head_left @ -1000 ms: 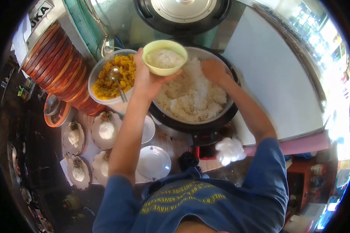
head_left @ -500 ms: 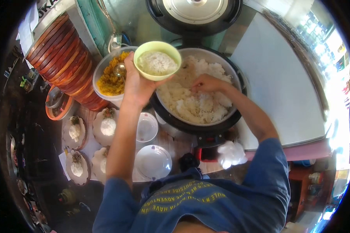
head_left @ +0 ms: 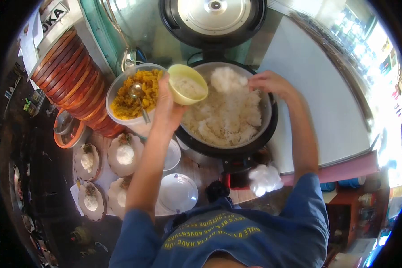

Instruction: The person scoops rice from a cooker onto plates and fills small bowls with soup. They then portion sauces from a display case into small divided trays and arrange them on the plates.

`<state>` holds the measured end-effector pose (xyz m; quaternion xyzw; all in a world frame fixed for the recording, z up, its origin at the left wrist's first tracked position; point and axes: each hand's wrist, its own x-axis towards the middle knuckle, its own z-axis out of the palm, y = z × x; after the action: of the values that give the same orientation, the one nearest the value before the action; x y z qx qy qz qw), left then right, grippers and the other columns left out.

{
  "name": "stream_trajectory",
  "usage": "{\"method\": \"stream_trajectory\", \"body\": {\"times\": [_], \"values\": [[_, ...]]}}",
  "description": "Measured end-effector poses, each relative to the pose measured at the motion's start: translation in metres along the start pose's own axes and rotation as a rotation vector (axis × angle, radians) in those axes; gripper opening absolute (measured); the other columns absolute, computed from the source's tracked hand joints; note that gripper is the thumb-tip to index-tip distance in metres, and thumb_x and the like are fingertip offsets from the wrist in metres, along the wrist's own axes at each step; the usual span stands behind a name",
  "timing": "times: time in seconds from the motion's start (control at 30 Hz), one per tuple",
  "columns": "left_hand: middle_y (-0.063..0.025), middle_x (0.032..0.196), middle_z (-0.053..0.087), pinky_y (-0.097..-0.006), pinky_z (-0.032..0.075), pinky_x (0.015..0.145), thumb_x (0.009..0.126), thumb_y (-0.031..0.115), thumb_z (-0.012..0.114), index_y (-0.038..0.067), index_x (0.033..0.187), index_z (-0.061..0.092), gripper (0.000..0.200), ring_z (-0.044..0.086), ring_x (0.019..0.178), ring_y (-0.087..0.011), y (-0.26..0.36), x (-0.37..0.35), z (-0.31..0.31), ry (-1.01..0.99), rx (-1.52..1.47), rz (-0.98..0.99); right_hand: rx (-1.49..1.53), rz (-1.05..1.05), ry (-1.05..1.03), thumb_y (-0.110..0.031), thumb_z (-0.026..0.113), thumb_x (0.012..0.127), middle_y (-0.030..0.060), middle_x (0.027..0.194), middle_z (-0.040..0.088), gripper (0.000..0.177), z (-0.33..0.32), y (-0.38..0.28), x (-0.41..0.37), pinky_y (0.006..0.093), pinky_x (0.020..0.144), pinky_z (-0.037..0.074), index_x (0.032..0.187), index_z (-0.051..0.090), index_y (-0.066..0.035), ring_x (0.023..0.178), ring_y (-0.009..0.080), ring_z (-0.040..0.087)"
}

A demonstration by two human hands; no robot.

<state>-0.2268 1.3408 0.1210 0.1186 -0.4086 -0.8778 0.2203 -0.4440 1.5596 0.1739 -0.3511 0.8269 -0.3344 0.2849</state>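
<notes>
Left hand [head_left: 169, 106] grasps the tilted bowl [head_left: 181, 95] at the pot's [head_left: 268, 109] ten o'clock; right hand [head_left: 269, 83], its grip indeterminate, has shifted from mid-pot to two o'clock, beside a rice clump [head_left: 227, 80] at twelve, suggesting rice being lifted.

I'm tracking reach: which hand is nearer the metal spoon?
Left. The left hand, holding the green bowl, is just right of the metal spoon; the right hand is farther away, at the right rim of the rice pot.
</notes>
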Motion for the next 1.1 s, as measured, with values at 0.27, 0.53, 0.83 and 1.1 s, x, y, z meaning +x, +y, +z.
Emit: {"method": "stream_trajectory", "body": {"times": [0.27,0.53,0.83,1.1], "values": [[-0.0073,0.131,0.050,-0.0536,0.038,0.097,0.089,0.065,0.033,0.018,0.127,0.047,0.062,0.048,0.121,-0.0285,-0.036,0.010,0.035,-0.089,-0.186,-0.148,-0.633,-0.539,0.762,-0.015,0.054,0.088,0.0126,0.082,0.062,0.028,0.094,-0.046,-0.054,0.0398,0.068,0.050,0.111,0.064,-0.002,0.075,0.0293,0.062],[-0.0099,0.133,0.048,-0.0537,0.042,0.097,0.090,0.064,0.030,0.015,0.133,0.042,0.066,0.048,0.122,-0.0303,-0.051,0.011,0.041,-0.135,-0.308,-0.156,-0.613,-0.649,0.878,-0.009,0.057,0.083,0.0081,0.082,0.063,0.031,0.106,-0.042,-0.059,0.0369,0.062,0.050,0.113,0.064,-0.006,0.072,0.0247,0.062],[-0.0082,0.126,0.054,-0.0480,0.044,0.096,0.090,0.058,0.038,0.013,0.128,0.047,0.059,0.053,0.115,-0.0263,-0.046,0.011,0.034,-0.217,-0.264,-0.067,-0.043,-0.224,0.154,-0.024,0.067,0.084,-0.0011,0.068,0.064,0.020,0.044,-0.039,-0.048,0.0249,0.056,0.041,0.090,0.073,-0.005,0.062,0.0068,0.051],[-0.0079,0.120,0.058,-0.0377,0.044,0.096,0.093,0.043,0.039,0.007,0.124,0.050,0.049,0.055,0.113,-0.0216,-0.036,0.003,0.036,-0.181,-0.203,-0.001,-0.138,-0.289,0.062,-0.024,0.068,0.084,-0.0016,0.063,0.059,0.024,0.049,-0.035,-0.047,0.0248,0.053,0.038,0.090,0.072,-0.001,0.056,0.0068,0.047]]}}
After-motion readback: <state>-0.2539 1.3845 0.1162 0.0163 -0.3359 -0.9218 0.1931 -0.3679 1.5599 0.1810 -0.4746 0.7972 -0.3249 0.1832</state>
